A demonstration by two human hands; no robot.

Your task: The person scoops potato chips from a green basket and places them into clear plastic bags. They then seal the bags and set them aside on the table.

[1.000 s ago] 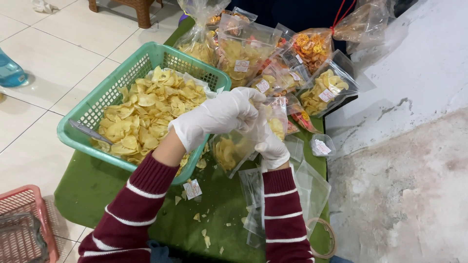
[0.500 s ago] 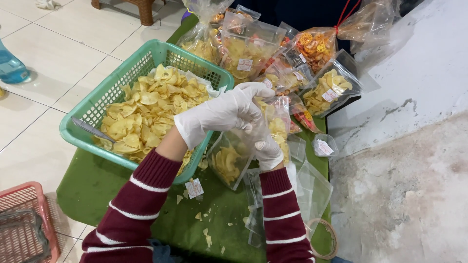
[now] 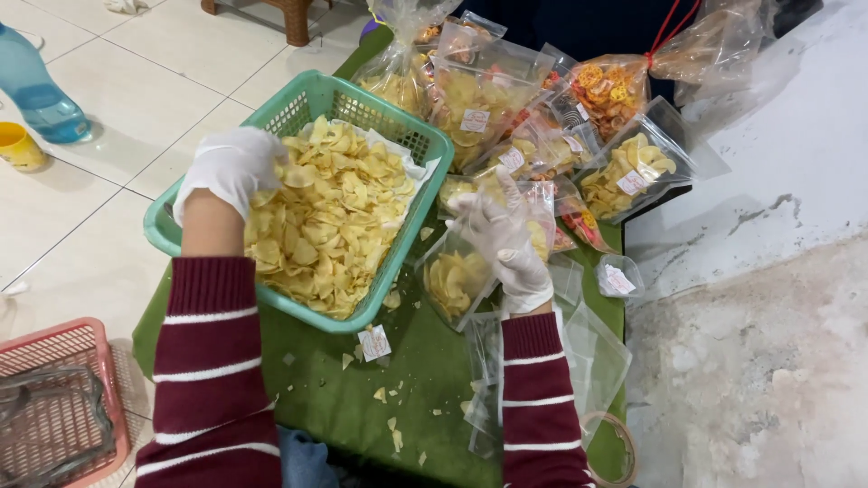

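Note:
A teal plastic basket (image 3: 398,244) full of pale yellow chips (image 3: 334,217) sits on a green mat. My left hand (image 3: 231,167), in a white glove, is down in the chips at the basket's left side, fingers curled among them. My right hand (image 3: 502,239), also gloved, holds a clear plastic bag (image 3: 461,276) upright by its mouth, just right of the basket. The bag is partly filled with chips. Both sleeves are maroon with white stripes.
Several filled, labelled chip bags (image 3: 624,172) are stacked behind and to the right. Empty clear bags (image 3: 588,348) and a tape roll (image 3: 615,447) lie by my right arm. A pink basket (image 3: 68,407) stands at lower left, a blue bottle (image 3: 36,90) and yellow cup (image 3: 20,146) on the floor.
My left hand has left the bag's mouth and moved left into the chips in the basket. My right hand still holds the bag.

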